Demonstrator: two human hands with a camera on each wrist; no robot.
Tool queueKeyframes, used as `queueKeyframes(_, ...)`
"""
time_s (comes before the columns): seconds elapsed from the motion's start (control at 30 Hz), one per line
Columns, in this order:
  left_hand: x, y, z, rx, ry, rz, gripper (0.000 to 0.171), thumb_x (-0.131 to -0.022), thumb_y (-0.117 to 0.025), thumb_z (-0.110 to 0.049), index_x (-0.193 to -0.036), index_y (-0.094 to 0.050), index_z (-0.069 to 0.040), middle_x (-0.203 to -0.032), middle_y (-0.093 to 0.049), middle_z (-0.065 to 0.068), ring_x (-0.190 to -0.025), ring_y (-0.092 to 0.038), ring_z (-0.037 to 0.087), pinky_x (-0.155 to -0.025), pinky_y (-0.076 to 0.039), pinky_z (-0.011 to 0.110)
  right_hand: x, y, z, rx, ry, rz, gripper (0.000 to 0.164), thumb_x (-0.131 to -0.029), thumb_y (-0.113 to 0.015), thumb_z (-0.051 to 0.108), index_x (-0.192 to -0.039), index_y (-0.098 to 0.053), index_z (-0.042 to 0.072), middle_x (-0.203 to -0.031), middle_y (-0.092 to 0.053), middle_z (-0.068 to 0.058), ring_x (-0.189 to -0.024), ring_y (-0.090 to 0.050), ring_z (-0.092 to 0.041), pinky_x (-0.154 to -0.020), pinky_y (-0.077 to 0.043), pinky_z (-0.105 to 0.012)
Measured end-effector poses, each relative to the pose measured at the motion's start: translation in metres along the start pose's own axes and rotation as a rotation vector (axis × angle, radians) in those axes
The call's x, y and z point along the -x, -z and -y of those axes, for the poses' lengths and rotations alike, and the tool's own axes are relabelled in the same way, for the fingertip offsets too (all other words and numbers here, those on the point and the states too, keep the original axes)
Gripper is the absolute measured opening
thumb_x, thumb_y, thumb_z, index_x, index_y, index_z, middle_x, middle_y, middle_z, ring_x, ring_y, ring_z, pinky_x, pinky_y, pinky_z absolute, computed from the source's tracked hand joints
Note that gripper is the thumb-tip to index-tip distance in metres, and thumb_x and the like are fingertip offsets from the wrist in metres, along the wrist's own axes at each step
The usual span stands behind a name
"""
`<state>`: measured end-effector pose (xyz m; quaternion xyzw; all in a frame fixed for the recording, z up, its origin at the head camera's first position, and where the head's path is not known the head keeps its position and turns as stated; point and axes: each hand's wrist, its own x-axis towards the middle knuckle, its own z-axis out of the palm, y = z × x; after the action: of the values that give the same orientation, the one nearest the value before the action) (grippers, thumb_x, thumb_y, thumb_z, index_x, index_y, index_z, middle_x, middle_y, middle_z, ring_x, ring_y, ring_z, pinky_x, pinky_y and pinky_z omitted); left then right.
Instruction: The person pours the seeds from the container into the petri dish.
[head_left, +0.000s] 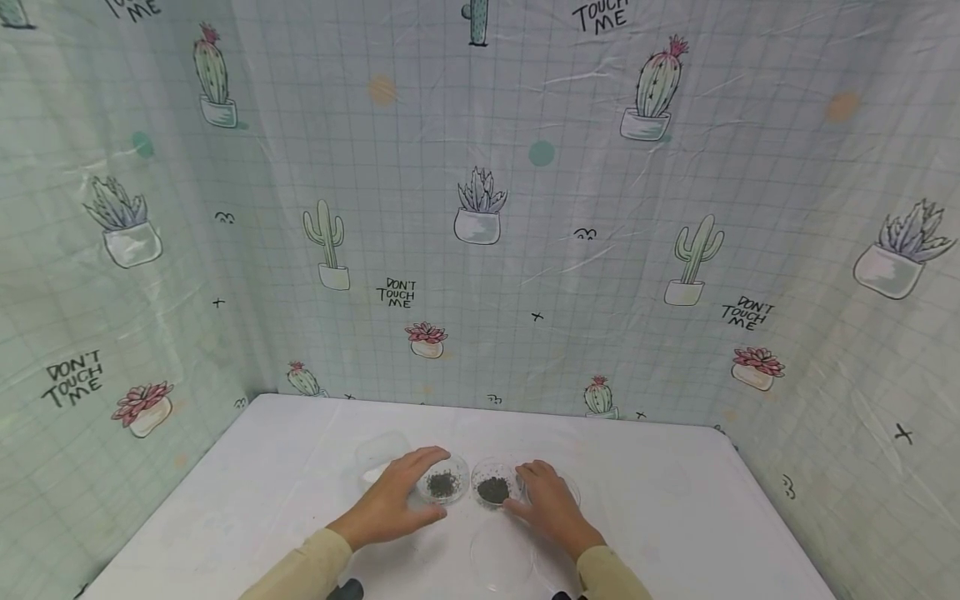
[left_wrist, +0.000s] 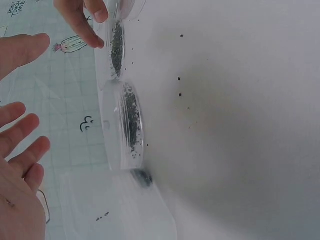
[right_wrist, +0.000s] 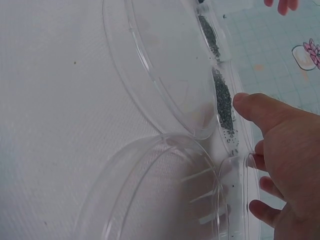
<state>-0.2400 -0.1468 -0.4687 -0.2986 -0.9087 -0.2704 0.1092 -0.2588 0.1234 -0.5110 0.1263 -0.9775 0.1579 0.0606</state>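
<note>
Two clear petri dishes with dark granules stand side by side on the white table. My left hand (head_left: 395, 500) arches beside the left dish (head_left: 467, 475), thumb and fingers spread wide. In the left wrist view, that hand (left_wrist: 22, 165) is apart from the dish (left_wrist: 114, 137), with nothing between its fingers. My right hand (head_left: 553, 504) curves around the right side of the right dish (head_left: 491, 461). Its thumb (right_wrist: 242, 102) is at that dish's edge in the right wrist view; whether it touches, I cannot tell. Dark granules (head_left: 493, 490) lie heaped inside the right dish.
Clear empty dishes or lids (head_left: 501, 560) lie in front of the right hand, and another (head_left: 573, 492) stands behind it. A transparent bag or container (head_left: 382, 444) is at the far left. Several stray granules (left_wrist: 180, 79) dot the table. A cactus-print curtain (head_left: 480, 333) surrounds it.
</note>
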Motion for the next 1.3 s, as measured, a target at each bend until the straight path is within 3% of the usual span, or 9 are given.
queueKeyframes(0.33, 0.0, -0.005, -0.005, 0.023, -0.05, 0.079, 0.073, -0.075, -0.064, -0.056, -0.137, -0.033, -0.033, -0.14, -0.042, -0.007, -0.129, -0.042, 0.018, -0.104, -0.039, 0.043, 0.0, 0.001, -0.002, 0.011, 0.016, -0.016, 0.066, -0.075, -0.067, 0.048, -0.124, -0.054, 0.005, -0.123, -0.056, -0.01, -0.122, -0.046, -0.029, -0.101, -0.041, -0.046)
queueKeyframes(0.6, 0.0, -0.01, -0.01, 0.035, -0.087, 0.11, 0.073, -0.075, -0.071, -0.041, -0.137, -0.034, -0.03, -0.139, -0.043, -0.006, -0.129, -0.041, 0.016, -0.105, -0.039, 0.04, -0.001, 0.0, -0.004, 0.011, 0.02, -0.039, 0.064, -0.076, -0.067, 0.046, -0.122, -0.055, 0.003, -0.121, -0.057, -0.011, -0.12, -0.047, -0.03, -0.099, -0.042, -0.048)
queueKeyframes(1.03, -0.001, -0.023, -0.016, 0.064, -0.11, 0.19, 0.071, -0.077, -0.069, -0.042, -0.137, -0.033, -0.034, -0.14, -0.041, -0.007, -0.128, -0.043, 0.017, -0.103, -0.041, 0.042, 0.001, 0.002, -0.005, -0.004, 0.03, -0.048, 0.065, -0.076, -0.067, 0.046, -0.123, -0.054, 0.003, -0.123, -0.056, -0.013, -0.122, -0.046, -0.032, -0.1, -0.04, -0.05)
queueKeyframes(1.3, 0.0, -0.037, -0.021, 0.036, -0.227, 0.2, 0.066, -0.077, -0.069, -0.041, -0.134, -0.04, -0.025, -0.138, -0.043, -0.006, -0.127, -0.043, 0.018, -0.103, -0.041, 0.04, 0.0, 0.0, -0.004, -0.002, -0.004, -0.031, 0.066, -0.075, -0.068, 0.046, -0.124, -0.053, 0.005, -0.126, -0.055, -0.011, -0.123, -0.045, -0.03, -0.102, -0.039, -0.049)
